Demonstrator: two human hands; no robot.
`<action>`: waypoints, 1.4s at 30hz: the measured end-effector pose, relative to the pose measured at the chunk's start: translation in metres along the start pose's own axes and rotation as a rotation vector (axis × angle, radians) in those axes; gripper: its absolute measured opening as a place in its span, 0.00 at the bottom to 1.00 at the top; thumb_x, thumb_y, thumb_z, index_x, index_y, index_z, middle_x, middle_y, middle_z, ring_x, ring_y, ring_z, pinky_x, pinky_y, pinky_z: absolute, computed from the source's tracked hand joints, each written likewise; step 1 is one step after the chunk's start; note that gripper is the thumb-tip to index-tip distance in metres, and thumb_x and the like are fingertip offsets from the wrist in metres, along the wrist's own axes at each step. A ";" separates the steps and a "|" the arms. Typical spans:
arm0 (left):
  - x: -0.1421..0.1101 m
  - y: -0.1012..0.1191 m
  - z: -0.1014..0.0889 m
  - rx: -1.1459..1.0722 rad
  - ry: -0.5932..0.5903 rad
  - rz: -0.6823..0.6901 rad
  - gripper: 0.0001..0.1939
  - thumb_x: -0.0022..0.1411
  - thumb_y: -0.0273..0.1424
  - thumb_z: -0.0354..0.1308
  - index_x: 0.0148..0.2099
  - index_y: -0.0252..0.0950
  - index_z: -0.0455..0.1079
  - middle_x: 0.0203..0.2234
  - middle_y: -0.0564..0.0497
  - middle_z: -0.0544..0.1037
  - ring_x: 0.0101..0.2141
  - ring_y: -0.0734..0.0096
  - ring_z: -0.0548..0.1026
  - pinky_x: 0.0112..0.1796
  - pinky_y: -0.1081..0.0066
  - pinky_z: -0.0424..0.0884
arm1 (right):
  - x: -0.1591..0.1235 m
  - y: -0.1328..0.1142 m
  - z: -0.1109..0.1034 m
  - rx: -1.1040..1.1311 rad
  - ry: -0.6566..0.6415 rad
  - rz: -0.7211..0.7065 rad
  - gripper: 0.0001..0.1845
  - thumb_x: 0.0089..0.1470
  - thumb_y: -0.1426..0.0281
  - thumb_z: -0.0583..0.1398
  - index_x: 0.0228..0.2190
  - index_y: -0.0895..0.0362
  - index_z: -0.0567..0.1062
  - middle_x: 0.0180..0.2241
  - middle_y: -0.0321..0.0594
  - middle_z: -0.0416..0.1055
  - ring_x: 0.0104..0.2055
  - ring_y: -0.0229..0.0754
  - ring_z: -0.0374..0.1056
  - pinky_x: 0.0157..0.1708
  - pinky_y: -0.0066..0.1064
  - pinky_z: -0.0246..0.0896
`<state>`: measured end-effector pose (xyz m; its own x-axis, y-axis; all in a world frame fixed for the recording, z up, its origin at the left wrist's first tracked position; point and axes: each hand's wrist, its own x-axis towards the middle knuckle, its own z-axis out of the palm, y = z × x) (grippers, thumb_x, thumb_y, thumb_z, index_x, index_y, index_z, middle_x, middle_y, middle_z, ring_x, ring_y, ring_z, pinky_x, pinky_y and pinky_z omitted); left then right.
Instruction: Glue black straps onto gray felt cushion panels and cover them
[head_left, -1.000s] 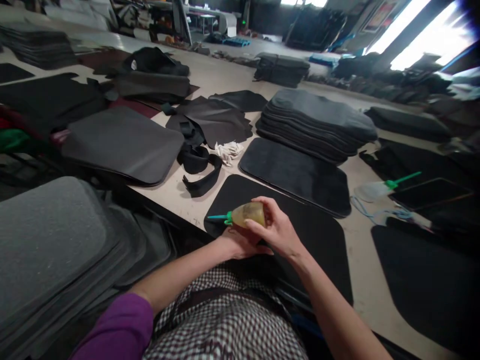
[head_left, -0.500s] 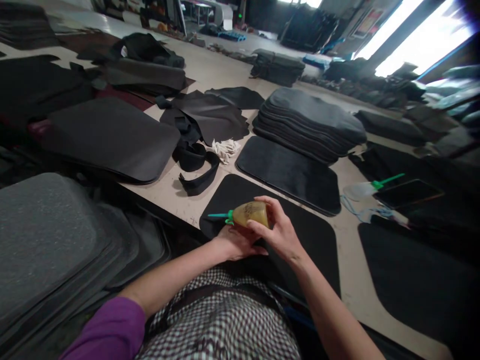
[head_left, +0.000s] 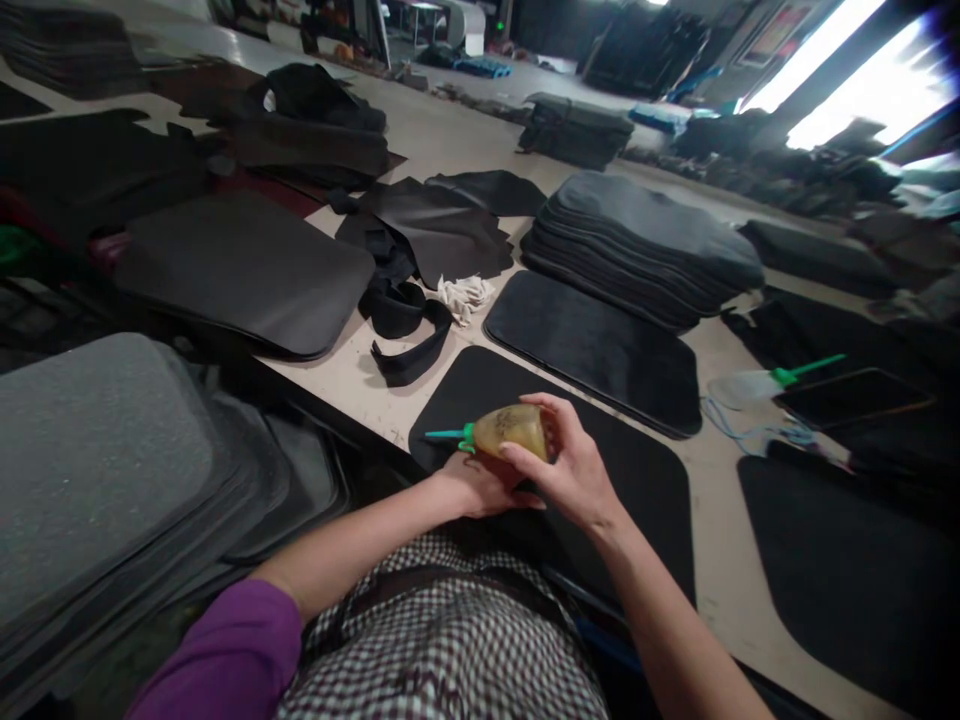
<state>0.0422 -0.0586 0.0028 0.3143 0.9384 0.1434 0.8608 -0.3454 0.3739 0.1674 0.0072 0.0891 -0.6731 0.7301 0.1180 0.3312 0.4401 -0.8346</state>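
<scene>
My right hand [head_left: 574, 465] is closed around a squeeze bottle [head_left: 511, 431] of yellowish fluid, held on its side. The bottle's green cap and thin nozzle point left, above the near-left corner of a black rounded sheet [head_left: 615, 475]. Just under the bottle, my left hand [head_left: 480, 487] lies over the sheet's near edge with its thumb stretched out. Its other fingers are mostly hidden by the bottle and my right hand.
Behind the sheet lie another black panel [head_left: 592, 350] and a wavy stack of panels [head_left: 637, 240]. Black strips [head_left: 409, 340] and a white rag [head_left: 465, 295] are to the left. On the right are a second bottle [head_left: 746, 388] and a phone [head_left: 859, 397]. Grey panels [head_left: 112, 440] are stacked at lower left.
The view has turned slightly left, so the table's things appear further right. Both hands and the bottle keep nearly the same pose over the sheet.
</scene>
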 end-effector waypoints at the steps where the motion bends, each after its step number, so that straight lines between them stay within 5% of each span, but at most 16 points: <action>1: -0.001 0.000 -0.001 0.017 0.018 0.009 0.43 0.71 0.53 0.47 0.76 0.34 0.39 0.75 0.44 0.45 0.73 0.54 0.39 0.71 0.57 0.42 | 0.001 0.000 0.000 0.000 0.004 -0.007 0.34 0.52 0.53 0.70 0.56 0.48 0.67 0.48 0.42 0.74 0.47 0.49 0.74 0.48 0.41 0.73; 10: 0.000 -0.001 0.007 -0.032 0.027 -0.045 0.41 0.71 0.50 0.47 0.76 0.32 0.43 0.74 0.42 0.46 0.72 0.47 0.45 0.71 0.52 0.46 | 0.009 -0.005 0.010 -0.055 0.046 -0.065 0.32 0.51 0.51 0.70 0.52 0.49 0.68 0.49 0.43 0.74 0.50 0.52 0.73 0.52 0.45 0.71; 21: 0.001 -0.002 0.007 0.014 -0.054 0.052 0.32 0.74 0.38 0.42 0.74 0.30 0.49 0.73 0.44 0.51 0.72 0.48 0.48 0.71 0.52 0.48 | 0.012 -0.004 0.023 -0.118 0.079 -0.157 0.25 0.55 0.53 0.68 0.49 0.50 0.69 0.45 0.42 0.74 0.46 0.51 0.73 0.49 0.42 0.71; 27: 0.001 -0.001 -0.007 0.089 0.030 0.020 0.40 0.73 0.51 0.44 0.75 0.30 0.48 0.73 0.40 0.53 0.71 0.47 0.51 0.70 0.53 0.49 | 0.022 0.003 0.018 -0.190 0.113 -0.177 0.25 0.57 0.52 0.66 0.50 0.49 0.69 0.46 0.43 0.73 0.46 0.51 0.73 0.48 0.43 0.70; 34: 0.001 -0.001 -0.018 0.150 0.025 0.092 0.34 0.72 0.56 0.40 0.66 0.40 0.65 0.62 0.46 0.72 0.67 0.55 0.59 0.67 0.48 0.48 | 0.051 0.020 0.009 -0.274 0.242 -0.206 0.25 0.59 0.52 0.64 0.51 0.51 0.69 0.47 0.44 0.73 0.48 0.52 0.72 0.49 0.43 0.69; 42: 0.004 0.001 -0.021 0.155 0.038 0.094 0.35 0.72 0.56 0.39 0.70 0.41 0.60 0.68 0.47 0.65 0.67 0.59 0.58 0.67 0.52 0.49 | 0.087 0.037 0.003 -0.421 0.411 -0.211 0.25 0.60 0.52 0.62 0.52 0.54 0.69 0.46 0.47 0.71 0.47 0.52 0.70 0.46 0.42 0.69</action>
<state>0.0363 -0.0551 0.0235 0.3830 0.9003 0.2067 0.8807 -0.4234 0.2124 0.1192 0.0853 0.0671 -0.4706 0.7095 0.5246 0.5070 0.7040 -0.4973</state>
